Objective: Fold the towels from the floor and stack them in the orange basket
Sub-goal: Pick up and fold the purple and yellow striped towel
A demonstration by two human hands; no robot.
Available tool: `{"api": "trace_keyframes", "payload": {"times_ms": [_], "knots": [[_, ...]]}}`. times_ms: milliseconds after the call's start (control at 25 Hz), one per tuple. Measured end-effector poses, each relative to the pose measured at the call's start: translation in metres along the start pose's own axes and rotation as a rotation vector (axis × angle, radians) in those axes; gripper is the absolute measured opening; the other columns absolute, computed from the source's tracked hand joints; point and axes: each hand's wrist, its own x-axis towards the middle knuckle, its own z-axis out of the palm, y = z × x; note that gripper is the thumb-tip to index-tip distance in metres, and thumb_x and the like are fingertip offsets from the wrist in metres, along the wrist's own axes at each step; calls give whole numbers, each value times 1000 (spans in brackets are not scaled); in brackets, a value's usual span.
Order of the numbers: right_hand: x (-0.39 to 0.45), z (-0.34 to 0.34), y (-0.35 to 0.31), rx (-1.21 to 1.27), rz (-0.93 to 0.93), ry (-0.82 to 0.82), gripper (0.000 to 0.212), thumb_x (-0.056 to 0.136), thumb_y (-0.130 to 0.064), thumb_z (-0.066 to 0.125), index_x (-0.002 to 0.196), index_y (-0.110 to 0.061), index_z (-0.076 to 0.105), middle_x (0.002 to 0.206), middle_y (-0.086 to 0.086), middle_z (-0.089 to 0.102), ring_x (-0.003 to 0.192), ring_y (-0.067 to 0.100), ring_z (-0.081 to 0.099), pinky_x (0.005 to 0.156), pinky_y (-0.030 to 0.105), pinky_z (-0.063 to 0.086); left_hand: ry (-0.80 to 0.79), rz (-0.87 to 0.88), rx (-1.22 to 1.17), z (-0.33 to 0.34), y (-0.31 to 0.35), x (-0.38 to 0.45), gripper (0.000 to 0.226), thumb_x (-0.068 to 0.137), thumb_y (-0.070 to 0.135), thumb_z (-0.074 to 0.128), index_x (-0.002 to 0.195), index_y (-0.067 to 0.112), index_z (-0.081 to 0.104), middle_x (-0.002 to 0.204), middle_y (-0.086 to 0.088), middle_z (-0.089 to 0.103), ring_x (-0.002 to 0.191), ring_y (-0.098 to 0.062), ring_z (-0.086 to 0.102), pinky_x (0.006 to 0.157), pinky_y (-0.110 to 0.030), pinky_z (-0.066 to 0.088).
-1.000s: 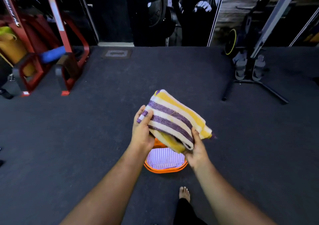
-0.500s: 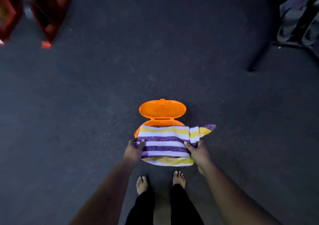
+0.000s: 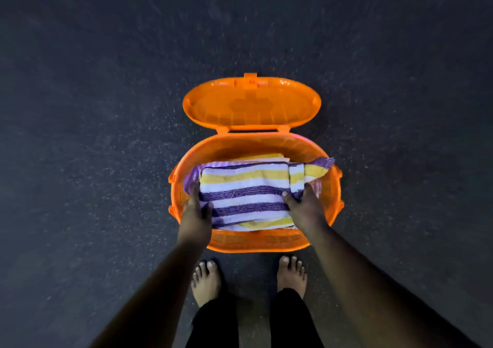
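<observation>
A folded towel (image 3: 245, 190) with purple, white and yellow stripes lies inside the orange basket (image 3: 256, 242), which stands on the floor right before my bare feet. My left hand (image 3: 196, 214) grips the towel's left end. Gripping its right end is my right hand (image 3: 304, 207), with the thumb on top. One loose corner of the towel (image 3: 320, 167) sticks up toward the basket's right rim. Under the striped towel peeks a yellow towel (image 3: 258, 157) at the far side. The basket's lid (image 3: 250, 104) is swung open behind it.
Dark speckled rubber floor (image 3: 93, 134) surrounds the basket on all sides. My two bare feet (image 3: 206, 278) stand just in front of the basket's near rim. Nothing else is in view.
I have bent down and lowered the striped towel from chest height into the basket. Both hands keep their grip on its ends. The gym equipment has left the view.
</observation>
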Motion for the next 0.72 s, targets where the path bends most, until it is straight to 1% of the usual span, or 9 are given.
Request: {"api": "trace_keyframes", "payload": {"times_ms": [80,160,200,280,360,440,480,600,720], "knots": [[13,20,22,-145,41,10,51,98,-38,63,137,-7,51,130,13,65,118,35,61,85,32,45,-37,-42,104,14,-23,17,77,99,2,54,162,18,15,160,-12,35,142,-27,40,113,-34,31],[2,23,26,-278,66,126,70,92,-40,68,146,-7,40,146,19,49,132,40,49,100,41,46,-59,-80,206,22,-25,18,83,95,1,52,163,14,6,164,-22,21,149,-38,30,119,-41,27],[-6,21,24,-333,28,227,78,88,-39,70,150,-8,33,152,21,39,138,42,40,106,45,42,-23,-40,281,23,-21,14,85,93,4,52,163,12,4,165,-24,15,151,-40,23,122,-44,24],[-17,18,14,-441,-185,353,88,87,-46,66,155,-13,22,163,19,19,149,40,23,115,50,32,62,226,518,25,-13,7,83,92,21,51,162,10,7,167,-24,12,155,-40,15,125,-51,19],[-8,19,7,-474,-284,233,94,88,-66,54,159,-16,17,166,17,16,153,37,16,119,55,28,23,454,711,32,-11,13,81,97,47,42,163,11,12,168,-20,12,157,-36,11,125,-55,14],[10,27,11,-509,-172,52,104,85,-80,41,160,-14,13,165,18,21,153,37,17,119,57,28,-47,526,843,43,-20,27,89,96,66,37,163,11,15,169,-17,10,157,-34,8,124,-57,12],[21,34,16,-544,-104,1,105,86,-81,38,161,-14,9,166,17,17,154,35,14,121,57,24,-62,520,894,48,-27,37,94,94,71,35,163,11,15,170,-16,9,158,-33,7,125,-57,11],[48,52,28,-619,-38,-40,103,90,-78,31,162,-16,-10,170,12,-6,157,29,-4,125,54,8,-106,515,950,60,-47,68,101,88,80,31,163,14,12,170,-14,8,158,-31,5,126,-55,5],[52,58,35,-668,-91,30,101,91,-78,25,161,-13,-9,170,15,-7,157,31,-5,125,56,10,-132,504,963,64,-55,81,102,88,80,29,163,14,7,171,-13,4,158,-30,1,125,-54,1]]}}
